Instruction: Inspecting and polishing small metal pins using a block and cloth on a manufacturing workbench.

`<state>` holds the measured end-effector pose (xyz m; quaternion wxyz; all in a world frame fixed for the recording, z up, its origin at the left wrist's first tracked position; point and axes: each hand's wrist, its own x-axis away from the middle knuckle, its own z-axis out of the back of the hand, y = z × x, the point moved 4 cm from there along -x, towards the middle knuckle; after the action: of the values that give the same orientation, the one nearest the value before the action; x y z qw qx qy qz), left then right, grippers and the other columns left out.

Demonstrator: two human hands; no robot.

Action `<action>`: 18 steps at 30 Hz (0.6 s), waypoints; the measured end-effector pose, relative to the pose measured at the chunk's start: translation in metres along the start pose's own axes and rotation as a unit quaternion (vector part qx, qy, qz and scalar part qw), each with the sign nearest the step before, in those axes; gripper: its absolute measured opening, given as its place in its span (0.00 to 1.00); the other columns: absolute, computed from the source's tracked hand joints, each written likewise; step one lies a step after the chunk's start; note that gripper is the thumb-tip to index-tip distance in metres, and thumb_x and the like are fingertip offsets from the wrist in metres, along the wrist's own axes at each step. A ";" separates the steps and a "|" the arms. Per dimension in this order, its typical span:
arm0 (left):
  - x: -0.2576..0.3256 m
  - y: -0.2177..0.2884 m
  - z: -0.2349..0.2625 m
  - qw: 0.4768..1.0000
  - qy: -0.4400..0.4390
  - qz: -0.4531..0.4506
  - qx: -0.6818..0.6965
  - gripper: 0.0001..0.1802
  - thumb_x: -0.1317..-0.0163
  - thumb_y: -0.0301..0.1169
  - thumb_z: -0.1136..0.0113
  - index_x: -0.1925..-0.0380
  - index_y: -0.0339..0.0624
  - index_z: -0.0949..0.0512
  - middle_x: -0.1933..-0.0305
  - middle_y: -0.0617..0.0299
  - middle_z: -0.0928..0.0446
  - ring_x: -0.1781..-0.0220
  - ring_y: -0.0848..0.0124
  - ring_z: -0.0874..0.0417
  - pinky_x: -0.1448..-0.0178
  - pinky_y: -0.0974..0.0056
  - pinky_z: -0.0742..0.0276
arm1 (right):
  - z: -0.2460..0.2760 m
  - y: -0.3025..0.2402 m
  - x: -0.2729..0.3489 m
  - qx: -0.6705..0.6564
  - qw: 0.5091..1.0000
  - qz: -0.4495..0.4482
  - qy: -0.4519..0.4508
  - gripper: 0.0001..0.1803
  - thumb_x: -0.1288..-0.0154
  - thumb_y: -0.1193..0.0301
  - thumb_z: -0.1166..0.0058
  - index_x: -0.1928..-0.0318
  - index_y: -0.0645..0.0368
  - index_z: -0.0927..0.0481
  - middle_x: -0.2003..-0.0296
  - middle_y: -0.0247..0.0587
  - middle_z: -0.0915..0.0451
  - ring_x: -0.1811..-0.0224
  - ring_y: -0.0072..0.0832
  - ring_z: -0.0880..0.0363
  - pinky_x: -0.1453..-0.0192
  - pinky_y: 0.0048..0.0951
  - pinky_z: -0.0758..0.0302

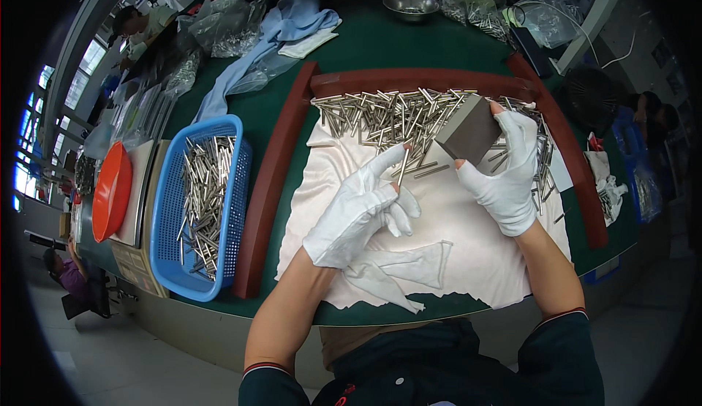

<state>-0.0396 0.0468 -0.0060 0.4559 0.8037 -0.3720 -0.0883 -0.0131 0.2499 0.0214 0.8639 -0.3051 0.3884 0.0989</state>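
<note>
My left hand (pixel 360 205), in a white glove with bare fingertips, pinches a slim metal pin (pixel 403 168) between thumb and forefinger. My right hand (pixel 510 168), gloved the same way, grips a grey rectangular block (pixel 470 131) by its edge, tilted above the cloth. Behind both hands lies a heap of shiny metal pins (pixel 380 117) on a pale pink cloth (pixel 322 186). A few loose pins lie between the heap and my left hand. A crumpled white cloth piece (pixel 409 265) rests just below my left hand.
A dark red wooden frame (pixel 273 186) borders the cloth on three sides. Left of it stands a blue basket (pixel 238 164) holding many pins, then an orange-red bowl (pixel 112 192). A metal bowl (pixel 411 5) and plastic bags sit at the back. Other people work at the far left.
</note>
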 end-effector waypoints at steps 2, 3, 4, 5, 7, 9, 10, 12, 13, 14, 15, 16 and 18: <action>0.000 -0.001 0.002 1.000 0.006 0.004 -0.006 0.34 0.37 0.28 0.49 0.32 0.37 0.49 0.72 0.50 0.23 0.78 0.69 0.20 0.73 0.71 0.26 | -0.005 -0.003 0.000 -0.019 1.000 -0.003 -0.015 0.43 0.64 0.72 0.32 0.41 0.61 0.34 0.52 0.44 0.34 0.51 0.35 0.32 0.47 0.34 0.32; 0.000 -0.001 0.004 1.000 0.012 0.004 -0.009 0.34 0.37 0.28 0.49 0.32 0.37 0.49 0.72 0.50 0.22 0.78 0.69 0.20 0.73 0.71 0.26 | -0.006 -0.003 0.000 -0.020 1.000 -0.006 -0.015 0.43 0.64 0.72 0.32 0.41 0.61 0.34 0.52 0.44 0.34 0.51 0.35 0.32 0.47 0.34 0.32; 0.000 -0.001 0.004 1.000 0.017 0.002 -0.013 0.34 0.37 0.27 0.50 0.32 0.37 0.49 0.72 0.49 0.22 0.78 0.69 0.20 0.73 0.71 0.26 | -0.005 -0.005 0.000 -0.010 1.000 0.011 -0.024 0.43 0.65 0.72 0.32 0.41 0.61 0.34 0.52 0.45 0.33 0.51 0.36 0.32 0.48 0.34 0.32; 0.000 -0.001 0.003 1.000 0.016 0.003 -0.014 0.34 0.37 0.27 0.50 0.32 0.37 0.49 0.72 0.49 0.22 0.78 0.69 0.20 0.73 0.71 0.26 | -0.006 -0.007 0.000 -0.001 0.999 0.029 -0.033 0.44 0.66 0.71 0.32 0.42 0.61 0.33 0.53 0.45 0.33 0.51 0.37 0.33 0.48 0.35 0.32; 0.000 -0.001 0.002 0.999 0.027 0.001 -0.043 0.33 0.37 0.26 0.51 0.32 0.36 0.49 0.72 0.49 0.22 0.78 0.70 0.20 0.73 0.71 0.26 | -0.007 -0.012 0.003 -0.014 0.999 0.028 -0.035 0.43 0.66 0.71 0.32 0.42 0.61 0.33 0.53 0.45 0.32 0.52 0.38 0.33 0.48 0.35 0.32; 0.000 -0.001 0.002 0.998 0.028 0.002 -0.052 0.33 0.37 0.25 0.51 0.32 0.36 0.49 0.72 0.49 0.22 0.78 0.70 0.20 0.73 0.72 0.26 | -0.009 -0.015 0.006 -0.032 0.998 0.026 -0.044 0.43 0.66 0.71 0.32 0.42 0.61 0.32 0.53 0.45 0.32 0.52 0.38 0.32 0.49 0.36 0.31; 0.000 -0.001 0.002 0.998 0.029 0.001 -0.061 0.33 0.37 0.25 0.51 0.32 0.36 0.50 0.72 0.49 0.22 0.78 0.70 0.20 0.73 0.72 0.26 | -0.010 -0.018 0.007 -0.033 0.998 0.026 -0.044 0.43 0.66 0.71 0.32 0.42 0.61 0.32 0.53 0.45 0.32 0.52 0.38 0.32 0.49 0.36 0.31; 0.000 -0.001 0.001 0.997 0.032 0.000 -0.066 0.33 0.36 0.25 0.51 0.32 0.36 0.50 0.72 0.49 0.22 0.78 0.70 0.20 0.73 0.72 0.26 | -0.011 -0.023 0.007 -0.045 0.997 0.034 -0.055 0.43 0.66 0.71 0.32 0.42 0.61 0.32 0.52 0.45 0.32 0.52 0.38 0.32 0.50 0.35 0.31; 0.000 0.000 0.001 0.997 0.033 -0.002 -0.071 0.33 0.36 0.25 0.51 0.32 0.36 0.50 0.72 0.49 0.22 0.78 0.70 0.20 0.73 0.72 0.25 | -0.011 -0.025 0.007 -0.045 0.997 0.034 -0.055 0.43 0.66 0.71 0.32 0.42 0.61 0.32 0.52 0.45 0.32 0.52 0.38 0.32 0.50 0.35 0.31; 0.000 0.000 0.001 0.997 0.033 -0.002 -0.071 0.33 0.36 0.25 0.51 0.32 0.36 0.50 0.72 0.49 0.22 0.78 0.70 0.20 0.73 0.72 0.25 | -0.011 -0.026 0.007 -0.052 0.996 0.032 -0.063 0.43 0.66 0.71 0.32 0.42 0.61 0.32 0.52 0.45 0.32 0.53 0.38 0.31 0.50 0.35 0.30; 0.000 -0.001 0.001 0.996 0.031 -0.003 -0.078 0.33 0.36 0.25 0.51 0.32 0.36 0.50 0.72 0.49 0.22 0.78 0.70 0.20 0.73 0.72 0.25 | -0.012 -0.027 0.007 -0.060 0.995 0.030 -0.072 0.44 0.66 0.71 0.32 0.41 0.61 0.32 0.52 0.45 0.32 0.53 0.37 0.31 0.51 0.34 0.30; -0.001 -0.001 0.001 0.996 0.030 -0.004 -0.084 0.33 0.36 0.25 0.51 0.32 0.36 0.50 0.71 0.48 0.22 0.78 0.70 0.20 0.73 0.72 0.25 | -0.012 -0.027 0.007 -0.060 0.995 0.029 -0.072 0.44 0.66 0.71 0.32 0.41 0.61 0.32 0.52 0.45 0.32 0.53 0.37 0.31 0.51 0.34 0.30; -0.001 -0.001 0.000 0.995 0.031 -0.006 -0.099 0.33 0.36 0.25 0.51 0.32 0.35 0.50 0.72 0.49 0.22 0.78 0.71 0.20 0.73 0.72 0.25 | -0.012 -0.028 0.008 -0.063 0.995 0.030 -0.073 0.44 0.67 0.71 0.31 0.42 0.61 0.32 0.52 0.45 0.32 0.53 0.37 0.31 0.52 0.33 0.30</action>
<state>-0.0401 0.0476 -0.0069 0.5440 0.7592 -0.3421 -0.1031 -0.0036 0.2199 0.0226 0.8659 -0.3389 0.3261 0.1707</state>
